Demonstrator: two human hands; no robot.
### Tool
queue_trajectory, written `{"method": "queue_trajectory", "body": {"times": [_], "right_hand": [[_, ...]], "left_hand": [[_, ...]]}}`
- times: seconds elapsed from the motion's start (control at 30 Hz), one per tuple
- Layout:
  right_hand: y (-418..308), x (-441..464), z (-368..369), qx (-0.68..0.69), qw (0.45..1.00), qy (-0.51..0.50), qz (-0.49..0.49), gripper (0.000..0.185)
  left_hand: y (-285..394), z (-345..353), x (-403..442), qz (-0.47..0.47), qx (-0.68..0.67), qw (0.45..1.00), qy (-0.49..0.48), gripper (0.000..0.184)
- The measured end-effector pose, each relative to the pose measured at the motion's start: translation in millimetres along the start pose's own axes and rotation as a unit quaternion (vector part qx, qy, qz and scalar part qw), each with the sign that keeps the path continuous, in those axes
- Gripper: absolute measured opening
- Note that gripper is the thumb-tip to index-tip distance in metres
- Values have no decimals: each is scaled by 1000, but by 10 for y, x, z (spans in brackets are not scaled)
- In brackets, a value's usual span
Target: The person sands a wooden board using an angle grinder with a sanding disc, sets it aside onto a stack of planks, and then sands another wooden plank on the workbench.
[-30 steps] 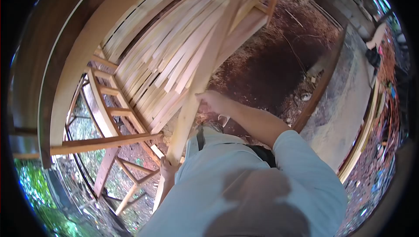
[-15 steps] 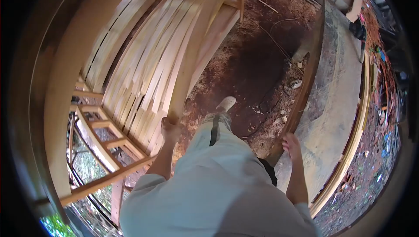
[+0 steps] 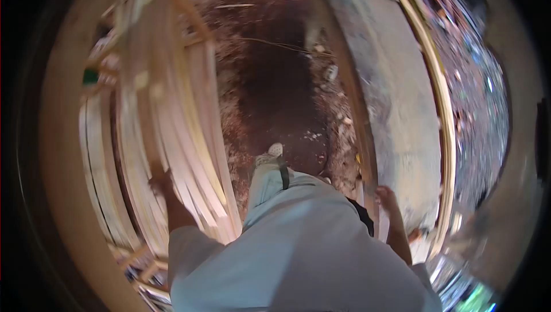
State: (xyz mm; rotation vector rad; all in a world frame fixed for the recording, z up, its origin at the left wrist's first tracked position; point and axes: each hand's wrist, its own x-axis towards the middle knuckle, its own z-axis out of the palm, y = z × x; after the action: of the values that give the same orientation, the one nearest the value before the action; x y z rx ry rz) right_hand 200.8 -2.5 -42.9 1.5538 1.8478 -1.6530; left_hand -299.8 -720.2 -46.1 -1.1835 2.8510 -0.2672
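Note:
My left hand (image 3: 162, 181) is closed round the near end of a narrow wooden board (image 3: 150, 140), which lies over a stack of long pale planks (image 3: 189, 157). Motion blurs the fingers and the board. My right hand (image 3: 387, 197) hangs by the dark wooden edge (image 3: 363, 122) of a long grey, dusty surface (image 3: 404, 122). Its fingers are loosely bent and slightly apart, with nothing seen in them; whether they touch the edge is unclear.
Dark reddish ground (image 3: 278, 94) with debris lies between the planks and the grey surface. My shoe (image 3: 275, 150) is on it. A thin cord (image 3: 270, 42) crosses the ground farther ahead. Light wooden strips (image 3: 446, 140) line the grey surface's right side.
The view has turned right, so the planks now stand more upright on the left. My right hand has left the board and moved to the grey surface's edge. My left hand has shifted left over the planks.

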Motion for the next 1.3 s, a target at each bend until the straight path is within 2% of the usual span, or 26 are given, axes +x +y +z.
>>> {"method": "queue_trajectory", "body": {"times": [0.03, 0.1, 0.13, 0.2, 0.23, 0.27, 0.3, 0.33, 0.37, 0.4, 0.43, 0.47, 0.5, 0.53, 0.63, 0.7, 0.83, 0.87, 0.93, 0.97, 1.03, 1.07, 1.13, 1.17, 1.23, 1.3], "right_hand": [[12, -142, 43, 28, 999, 33, 30, 28], [-4, -472, 151, 83, 988, 106, 77, 30], [31, -574, 236, 81, 986, 124, 82, 31], [272, -799, 414, 105, 977, 162, 95, 34], [460, -850, 515, 97, 974, 166, 121, 34], [593, -905, 614, 89, 971, 167, 145, 34], [550, -1107, 711, 105, 964, 183, 164, 30], [593, -1213, 820, 120, 961, 181, 173, 30], [721, -1334, 923, 134, 958, 178, 182, 30], [859, -1451, 1049, 159, 947, 191, 206, 31], [1001, -1553, 1157, 182, 935, 203, 228, 32], [1110, -1640, 1219, 185, 935, 182, 241, 32], [1113, -1745, 1267, 182, 930, 203, 248, 37], [1151, -1819, 1291, 192, 927, 210, 245, 38], [1162, -1870, 1097, 215, 911, 269, 227, 40], [1164, -1697, 893, 196, 895, 376, 139, 35], [1185, -1193, 210, 240, 851, 448, 132, 29], [1113, -1016, 68, 245, 854, 440, 128, 29], [894, -668, -259, 185, 816, 546, 49, 29], [785, -446, -386, 190, 817, 542, 50, 29], [559, 23, -641, 158, 754, 638, 24, 34], [401, 225, -784, 125, 756, 641, 48, 38], [104, 510, -779, 101, 749, 647, 99, 42], [-51, 702, -855, 55, 763, 632, 128, 49], [-208, 993, -915, -38, 793, 577, 194, 65], [-206, 1108, -809, -57, 767, 601, 220, 67]], "left_hand": [[252, -58, 138, 9, 35, 996, 78, 97], [826, -566, 313, 136, -13, 991, 17, 99], [1170, -474, 465, 180, -19, 983, 16, 99], [1929, -216, 712, 259, -140, 943, -153, 99], [2311, 43, 539, 307, -146, 937, -77, 95], [2693, 379, 409, 373, -155, 913, -63, 87], [3016, 343, -36, 383, -182, 881, -207, 81], [3384, 745, -313, 496, -124, 842, -171, 78], [3635, 793, -830, 605, -33, 764, -220, 69], [3675, 482, -1542, 635, -79, 693, -332, 60], [3629, -115, -2306, 626, -2, 699, -346, 55], [3607, -261, -2808, 663, -36, 645, -380, 57], [3676, 43, -3129, 710, -54, 600, -365, 58], [3735, -66, -3492, 713, 7, 553, -431, 60], [3713, -204, -4241, 737, -54, 518, -431, 49], [3846, -432, -4588, 767, -74, 489, -409, 45], [4152, -805, -5202, 798, -198, 436, -367, 28], [4265, -976, -5362, 798, -197, 442, -360, 28], [4472, -1281, -5813, 818, -254, 400, -326, 21], [4615, -1302, -6006, 820, -249, 402, -322, 21], [4934, -1273, -6464, 829, -244, 381, -330, 19], [5093, -1319, -6735, 834, -233, 375, -332, 19], [5383, -1465, -7320, 893, -263, 259, -257, 23], [5599, -1457, -7698, 899, -256, 237, -266, 23], [5935, -1315, -8288, 883, -127, 311, -327, 27], [6271, -1187, -8947, 920, -101, 280, -255, 29]]}}
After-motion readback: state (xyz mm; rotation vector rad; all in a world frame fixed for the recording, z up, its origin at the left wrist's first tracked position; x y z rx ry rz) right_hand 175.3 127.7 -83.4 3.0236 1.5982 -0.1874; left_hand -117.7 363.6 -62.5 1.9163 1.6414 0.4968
